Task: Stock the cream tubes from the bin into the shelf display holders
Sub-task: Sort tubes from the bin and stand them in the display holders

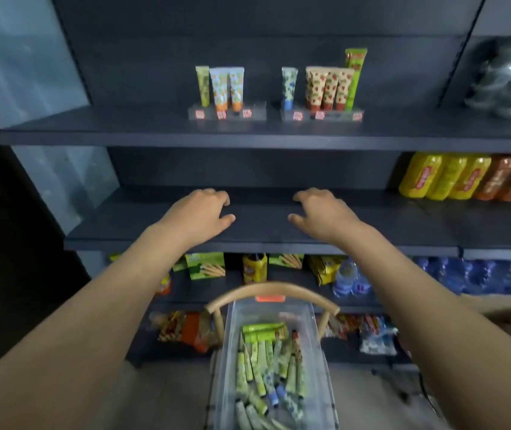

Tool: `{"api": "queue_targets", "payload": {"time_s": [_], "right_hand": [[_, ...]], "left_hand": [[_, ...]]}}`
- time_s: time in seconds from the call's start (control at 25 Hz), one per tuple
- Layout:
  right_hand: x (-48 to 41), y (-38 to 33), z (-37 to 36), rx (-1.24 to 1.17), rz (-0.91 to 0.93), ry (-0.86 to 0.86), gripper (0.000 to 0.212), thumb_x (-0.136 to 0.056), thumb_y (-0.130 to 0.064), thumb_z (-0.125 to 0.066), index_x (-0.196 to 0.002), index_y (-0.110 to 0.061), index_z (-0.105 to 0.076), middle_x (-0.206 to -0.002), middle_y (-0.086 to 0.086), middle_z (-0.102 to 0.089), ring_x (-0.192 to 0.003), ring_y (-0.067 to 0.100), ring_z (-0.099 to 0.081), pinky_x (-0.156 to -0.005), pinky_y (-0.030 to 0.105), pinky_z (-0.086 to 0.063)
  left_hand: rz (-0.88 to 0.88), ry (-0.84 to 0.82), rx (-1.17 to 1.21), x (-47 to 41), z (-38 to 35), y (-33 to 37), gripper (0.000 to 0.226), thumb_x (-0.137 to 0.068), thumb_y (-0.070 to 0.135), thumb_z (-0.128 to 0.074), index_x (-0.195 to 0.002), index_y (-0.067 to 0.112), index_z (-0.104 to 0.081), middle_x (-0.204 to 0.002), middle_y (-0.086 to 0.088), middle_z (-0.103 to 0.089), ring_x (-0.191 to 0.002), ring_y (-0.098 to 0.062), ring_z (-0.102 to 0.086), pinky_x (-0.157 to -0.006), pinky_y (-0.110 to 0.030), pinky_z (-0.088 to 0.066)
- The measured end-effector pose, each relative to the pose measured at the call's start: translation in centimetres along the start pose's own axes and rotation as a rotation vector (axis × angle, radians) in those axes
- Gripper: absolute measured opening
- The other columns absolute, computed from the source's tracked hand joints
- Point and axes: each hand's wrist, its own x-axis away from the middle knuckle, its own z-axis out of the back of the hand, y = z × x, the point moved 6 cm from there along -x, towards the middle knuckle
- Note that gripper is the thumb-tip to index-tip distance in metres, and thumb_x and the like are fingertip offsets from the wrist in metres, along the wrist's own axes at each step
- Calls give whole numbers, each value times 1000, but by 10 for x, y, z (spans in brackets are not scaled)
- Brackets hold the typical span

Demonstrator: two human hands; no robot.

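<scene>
**Hands on the middle shelf, tubes above and below**

I face a dark shelving unit (248, 20) stocked with snack packs and bottles on its lower and right-hand boards. My two arms reach forward over a clear plastic bin (317, 333), which sits low in my view behind a curved wooden handle (272, 287). My left hand (204, 215) and right hand (322, 212) rest palm down on the middle shelf (263, 228). They lie apart, with the fingers loosely bent and gripping nothing. The loose cream tubes (263, 367) lie heaped in the bin, well below both hands and between my forearms. One board up, on the upper shelf (123, 131), stand two display holders. The left holder (227, 113) carries three upright tubes. The right holder (322, 116) carries more, well above my fingertips.
</scene>
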Motion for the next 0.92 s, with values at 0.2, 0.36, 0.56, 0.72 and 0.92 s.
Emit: {"api": "queue_targets", "payload": {"time_s": [0.2, 0.36, 0.56, 0.72, 0.92], "right_hand": [[48, 11, -97, 42, -38, -143, 47, -93, -38, -48, -130, -9, -46, -133, 14, -47, -124, 33, -41, -95, 43, -41], [80, 27, -179, 39, -61, -303, 43, -93, -39, -47, -124, -9, -49, -126, 15, -51, -118, 33, -46, -90, 42, -43], [103, 53, -290, 16, -51, -537, 44, -96, -36, -44, -130, -9, -45, -128, 13, -49, -120, 32, -44, -94, 43, -42], [113, 73, -371, -33, -37, -696, 38, -96, -32, -44, -124, -7, -47, -124, 13, -50, -119, 31, -44, -91, 38, -41], [123, 76, -452, -114, -53, -821, 32, -95, -22, -44, -122, -6, -49, -121, 13, -54, -115, 29, -47, -86, 36, -43]], "left_hand": [[-4, -146, -3, 41, -91, 7, 38, -94, 35, -47, -122, 10, -51, -121, -10, -54, -114, -28, -49, -90, -39, -44], [-19, -309, 21, 63, -172, 17, 34, -94, 31, -46, -117, 7, -52, -115, -11, -56, -104, -28, -54, -81, -37, -46], [-18, -514, 46, 77, -289, 28, 30, -95, 28, -45, -112, 4, -53, -112, -13, -56, -103, -29, -55, -84, -41, -47], [27, -689, 66, 91, -381, 38, 26, -96, 22, -41, -107, 3, -53, -107, -13, -55, -104, -29, -52, -81, -38, -46], [99, -835, 93, 114, -469, 34, 26, -96, 21, -42, -110, 3, -52, -109, -13, -55, -106, -30, -52, -81, -39, -44]]}}
